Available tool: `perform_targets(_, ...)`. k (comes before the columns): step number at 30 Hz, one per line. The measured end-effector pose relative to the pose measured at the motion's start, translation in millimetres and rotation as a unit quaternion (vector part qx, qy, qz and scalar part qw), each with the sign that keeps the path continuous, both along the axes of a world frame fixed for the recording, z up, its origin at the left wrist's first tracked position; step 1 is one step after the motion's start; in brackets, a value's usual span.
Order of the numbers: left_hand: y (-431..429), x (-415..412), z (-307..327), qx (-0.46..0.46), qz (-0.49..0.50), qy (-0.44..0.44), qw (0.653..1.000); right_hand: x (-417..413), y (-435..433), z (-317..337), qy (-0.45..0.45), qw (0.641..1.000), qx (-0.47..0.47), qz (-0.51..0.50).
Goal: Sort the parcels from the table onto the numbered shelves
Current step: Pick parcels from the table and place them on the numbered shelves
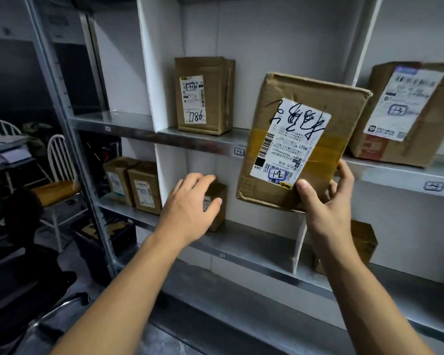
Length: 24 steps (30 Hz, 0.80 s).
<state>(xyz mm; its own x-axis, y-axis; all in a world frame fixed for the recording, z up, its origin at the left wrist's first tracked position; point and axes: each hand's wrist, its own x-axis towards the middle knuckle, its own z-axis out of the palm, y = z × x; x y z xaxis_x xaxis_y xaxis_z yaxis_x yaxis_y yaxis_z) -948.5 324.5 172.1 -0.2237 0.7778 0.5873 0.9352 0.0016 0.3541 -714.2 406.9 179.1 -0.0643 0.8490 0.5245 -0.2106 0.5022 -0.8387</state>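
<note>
Cardboard parcel (300, 139) in right grip (326, 208)

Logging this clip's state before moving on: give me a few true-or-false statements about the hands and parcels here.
1. The right hand grips a cardboard parcel at its lower edge. True.
2. That parcel's shipping label reads right way up. False: it is upside down.
3. The left hand holds a second parcel. False: it is open, holding nothing, in front of a small box on the lower shelf.
4. A parcel marked 7786 stands on the upper shelf. True.
</note>
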Motion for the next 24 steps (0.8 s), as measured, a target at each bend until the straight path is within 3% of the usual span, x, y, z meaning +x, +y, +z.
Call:
perform_targets(6, 10, -13, -28, -0.005, 0.037, -0.012, 0.999, -8, 17, -30, -0.006, 0.999, 0.004, 0.035)
perform_targets(14, -2, -28, -85, -0.121, 0.089, 0.007, 0.989, -26, 16, -77, -0.049, 0.997, -0.029, 0.054)
perform_targets(24, -5, -65, -114, -0.175, 0.065, -0.006, 0.982, -60, 8, -111, -0.099, 0.993, -0.066, 0.023)
